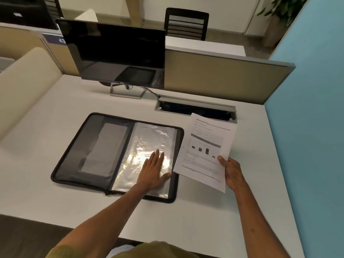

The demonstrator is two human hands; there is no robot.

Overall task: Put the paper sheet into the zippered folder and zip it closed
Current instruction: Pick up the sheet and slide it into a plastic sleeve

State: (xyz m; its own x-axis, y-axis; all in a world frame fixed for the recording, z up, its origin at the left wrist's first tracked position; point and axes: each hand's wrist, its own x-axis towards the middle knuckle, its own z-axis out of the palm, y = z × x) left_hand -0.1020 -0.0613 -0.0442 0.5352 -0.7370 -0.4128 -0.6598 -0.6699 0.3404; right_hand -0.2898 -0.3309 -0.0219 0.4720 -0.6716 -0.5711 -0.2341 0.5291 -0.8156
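Note:
The black zippered folder lies open flat on the white desk, grey pocket on its left half, shiny clear plastic sleeves on its right half. My left hand rests flat, fingers spread, on the lower part of the sleeves. My right hand grips the printed paper sheet by its lower right corner. The sheet hovers tilted just right of the folder, its left edge overlapping the folder's right border. The zipper runs round the folder's rim, undone.
A dark monitor on a metal stand stands behind the folder. An open cable tray is sunk into the desk behind the sheet. A beige partition bounds the back, a blue wall the right side.

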